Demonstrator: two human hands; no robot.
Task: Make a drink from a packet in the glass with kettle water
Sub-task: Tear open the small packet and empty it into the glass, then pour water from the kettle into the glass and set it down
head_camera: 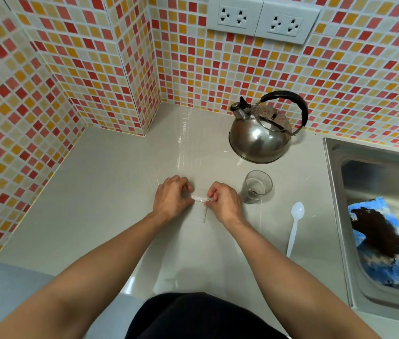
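- The left hand (pixel 172 197) is bare, with no glove, ring or watch showing on it.
- The right hand (pixel 225 203) is likewise bare, with nothing worn on its fingers or wrist.
- Both forearms are uncovered from wrist to the picture's lower edge; no sleeve shows anywhere along them.
- A plain black garment (pixel 201 316) of smooth, matte cloth covers the body at the bottom middle, without print, buttons or seams that can be told.
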